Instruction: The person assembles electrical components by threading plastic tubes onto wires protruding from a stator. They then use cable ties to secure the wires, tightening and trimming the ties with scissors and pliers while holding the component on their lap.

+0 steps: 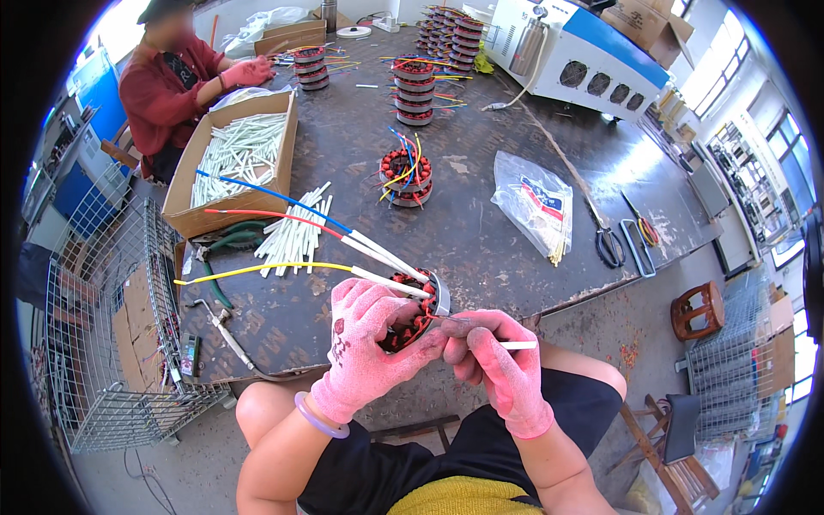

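Note:
My left hand (367, 348), in a pink glove, is closed around a motor stator (442, 293) at the table's near edge. Red windings show inside its grey ring. Blue (273, 196), red (279, 215) and yellow (257, 270) wires reach out from it to the left, with white sleeves (378, 249) over their stator ends. My right hand (506, 373), gloved too, pinches a short white sleeve (518, 345) that sticks out to the right. Its fingertips meet the left thumb beside a thin wire end (446, 318) at the stator's rim. The glove hides part of the windings.
A carton (190, 215) of white sleeves stands left, with a loose sleeve pile (293, 236) and green-handled pliers (232, 240) beside it. Stacked stators (414, 90) stand farther back. Right lie a plastic bag (524, 202) and scissors (609, 245). A co-worker (172, 86) sits far left.

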A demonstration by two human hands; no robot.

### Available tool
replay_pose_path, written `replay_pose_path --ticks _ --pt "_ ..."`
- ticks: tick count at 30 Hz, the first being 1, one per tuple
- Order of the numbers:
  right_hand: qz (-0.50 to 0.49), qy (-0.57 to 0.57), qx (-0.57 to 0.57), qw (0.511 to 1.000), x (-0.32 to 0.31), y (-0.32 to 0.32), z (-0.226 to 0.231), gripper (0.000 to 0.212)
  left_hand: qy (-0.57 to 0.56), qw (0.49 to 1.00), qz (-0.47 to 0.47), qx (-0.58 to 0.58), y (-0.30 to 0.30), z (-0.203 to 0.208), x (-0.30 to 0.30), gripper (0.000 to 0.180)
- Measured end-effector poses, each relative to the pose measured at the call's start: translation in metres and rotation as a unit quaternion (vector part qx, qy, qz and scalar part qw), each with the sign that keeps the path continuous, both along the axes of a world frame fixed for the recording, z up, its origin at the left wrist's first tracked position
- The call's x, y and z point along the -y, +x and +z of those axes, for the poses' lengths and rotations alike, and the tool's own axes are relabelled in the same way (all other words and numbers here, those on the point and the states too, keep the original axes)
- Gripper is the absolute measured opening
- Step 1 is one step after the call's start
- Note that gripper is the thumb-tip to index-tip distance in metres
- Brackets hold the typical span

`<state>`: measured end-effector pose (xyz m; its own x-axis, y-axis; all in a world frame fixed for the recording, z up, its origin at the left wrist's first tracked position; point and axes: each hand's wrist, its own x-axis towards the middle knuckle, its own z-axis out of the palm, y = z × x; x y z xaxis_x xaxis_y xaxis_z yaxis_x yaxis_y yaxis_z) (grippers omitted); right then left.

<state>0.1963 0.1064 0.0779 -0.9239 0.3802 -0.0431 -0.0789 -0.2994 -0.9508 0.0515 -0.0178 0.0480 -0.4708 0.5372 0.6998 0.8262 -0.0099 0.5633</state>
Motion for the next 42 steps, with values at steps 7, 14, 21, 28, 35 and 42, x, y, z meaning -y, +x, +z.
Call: replay_pose_path --ticks 7,14,21,28,35,42 --pt "0.059 -0.029 0.037 0.997 -0.018 0.011 -0.002 0.03 -0.034 0.998 0.006 -0.055 -0.001 -0.009 -0.012 0.035" --pt "-0.058 0.074 0.13 0.987 -0.134 0.049 -0.04 0.027 -0.157 0.977 0.076 -0.125 -0.008 -0.035 -0.007 0.033" --pt "-0.283 0.481 0.365 0.745 -0.345 0.039 -0.088 0.04 -0.2 0.962 0.062 -0.177 -0.005 -0.072 -0.033 0.035" --pt "-0.266 0.555 0.424 0.664 -0.384 -0.005 -0.096 0.047 -0.221 0.95 0.082 -0.207 -0.003 -0.077 -0.023 0.035" --pt "-0.411 0.486 0.288 0.715 -0.426 0.098 -0.087 0.027 -0.297 0.928 0.091 -0.207 0.0 -0.063 -0.023 0.036" --pt "-0.501 0.407 0.261 0.718 -0.459 0.159 -0.1 0.025 -0.268 0.934 0.127 -0.2 0.003 -0.083 -0.018 0.035"
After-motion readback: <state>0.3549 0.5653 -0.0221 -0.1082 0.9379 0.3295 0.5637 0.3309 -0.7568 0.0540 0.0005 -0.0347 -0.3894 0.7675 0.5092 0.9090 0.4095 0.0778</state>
